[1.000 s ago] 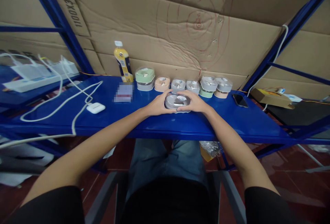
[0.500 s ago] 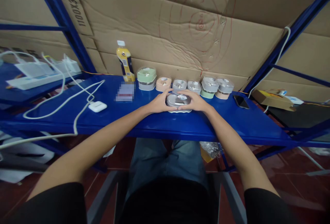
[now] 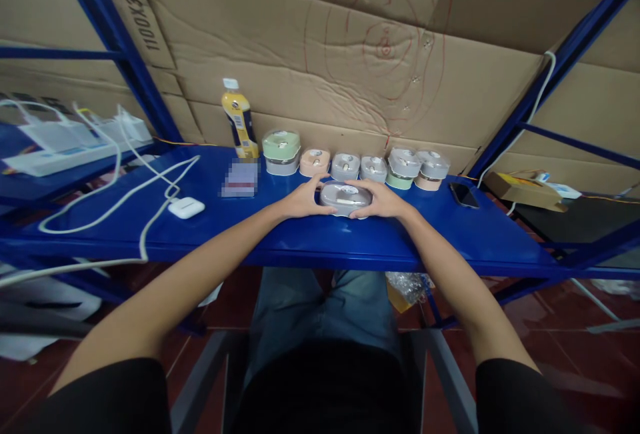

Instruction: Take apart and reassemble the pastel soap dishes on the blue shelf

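Observation:
A grey oval container (image 3: 345, 201) with a clear lid rests near the middle of the blue table (image 3: 345, 241). My left hand (image 3: 307, 199) is wrapped round its left end, thumb in front and fingers behind. Round the right end curls my right hand (image 3: 381, 201) in the same way. Just behind stand a peach container (image 3: 315, 163), a grey one (image 3: 345, 167) and another small grey one (image 3: 373, 169). A green container on a grey one (image 3: 283, 149) is at the left of this row; at its right are two more stacks (image 3: 404, 167), (image 3: 432, 169).
A yellow bottle (image 3: 241, 119) stands behind a blurred packet (image 3: 240, 179). A white case (image 3: 186, 207) lies by white cables (image 3: 120, 199) on the left. Towards the right are a phone (image 3: 464, 195) and an open carton (image 3: 525, 192). Cardboard (image 3: 280, 41) backs the table.
The container between my hands shows its top handle more clearly and seems to sit flatter or lower. Both hands stay around it. The whole view has shifted slightly.

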`<state>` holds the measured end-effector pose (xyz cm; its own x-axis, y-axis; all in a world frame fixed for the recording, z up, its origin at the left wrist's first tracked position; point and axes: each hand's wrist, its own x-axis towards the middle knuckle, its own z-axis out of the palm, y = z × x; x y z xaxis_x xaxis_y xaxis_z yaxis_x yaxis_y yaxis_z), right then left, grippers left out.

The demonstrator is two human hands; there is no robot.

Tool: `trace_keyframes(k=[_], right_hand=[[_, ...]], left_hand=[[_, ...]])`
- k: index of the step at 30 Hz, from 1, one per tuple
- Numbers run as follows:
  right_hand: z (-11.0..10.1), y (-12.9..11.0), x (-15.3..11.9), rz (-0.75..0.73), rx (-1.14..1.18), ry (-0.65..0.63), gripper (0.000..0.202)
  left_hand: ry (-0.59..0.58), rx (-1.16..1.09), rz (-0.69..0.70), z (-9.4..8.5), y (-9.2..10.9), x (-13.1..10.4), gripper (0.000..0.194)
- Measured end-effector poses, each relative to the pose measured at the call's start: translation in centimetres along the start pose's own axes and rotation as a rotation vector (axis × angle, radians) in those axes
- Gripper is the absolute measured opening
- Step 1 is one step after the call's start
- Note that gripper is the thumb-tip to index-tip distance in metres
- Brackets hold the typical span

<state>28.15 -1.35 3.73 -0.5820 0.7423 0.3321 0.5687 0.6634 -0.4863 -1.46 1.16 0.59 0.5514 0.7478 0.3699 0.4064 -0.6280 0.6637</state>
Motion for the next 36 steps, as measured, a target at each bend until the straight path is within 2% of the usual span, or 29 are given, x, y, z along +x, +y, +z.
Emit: trace_keyframes(k=[4, 8, 11, 13, 16, 19, 22, 25, 28, 32, 34, 36], right_hand=[[-1.0, -0.7, 0.4, 0.103, -0.169, 0.241, 0.089], [-2.7, -0.5, 3.2, 0.380, -0.395, 0.513, 0.093], [-3.0, 0.5, 6.2, 0.504, -0.467, 0.587, 0.098], [-2.5, 1.4, 7.9, 0.545, -0.474, 0.611, 0.101], [-1.4, 2.7, 9.5, 0.558, -0.480, 0.686, 0.102], [-0.6, 3.4, 10.1, 0.539, -0.494, 0.753, 0.096], [-0.4, 2.9, 10.0, 0.524, -0.529, 0.720, 0.091], [-0.7, 1.3, 9.0, 0.499, -0.556, 0.678, 0.088], [-0.7, -0.7, 7.0, 0.408, -0.567, 0.629, 0.074], [0.2, -2.7, 3.7, 0.205, -0.474, 0.405, 0.058], [0.9, -3.2, 2.5, 0.070, -0.404, 0.282, 0.063], [1.6, -3.4, 1.9, -0.042, -0.346, 0.197, 0.080]], left_hand=[[0.082, -0.041, -0.023, -0.1, -0.7, 0.0, 0.093], [0.151, 0.114, 0.006, -0.2, -0.3, 0.0, 0.074], [0.181, 0.347, 0.107, -0.3, 0.5, 0.6, 0.059], [0.187, 0.483, 0.137, -0.5, 0.9, 1.6, 0.058], [0.182, 0.596, 0.124, -0.7, 0.8, 3.7, 0.065], [0.193, 0.637, 0.042, -0.7, 0.2, 5.8, 0.070], [0.157, 0.663, -0.115, -0.4, 0.0, 7.0, 0.071], [0.107, 0.683, -0.195, -0.1, 0.7, 6.6, 0.069], [0.094, 0.733, -0.174, -0.2, 2.0, 4.1, 0.062], [0.124, 0.696, -0.086, -1.0, 3.4, -0.6, 0.056], [0.178, 0.664, -0.119, -1.4, 3.7, -2.2, 0.074], [0.175, 0.616, -0.171, -1.7, 3.6, -2.9, 0.091]])
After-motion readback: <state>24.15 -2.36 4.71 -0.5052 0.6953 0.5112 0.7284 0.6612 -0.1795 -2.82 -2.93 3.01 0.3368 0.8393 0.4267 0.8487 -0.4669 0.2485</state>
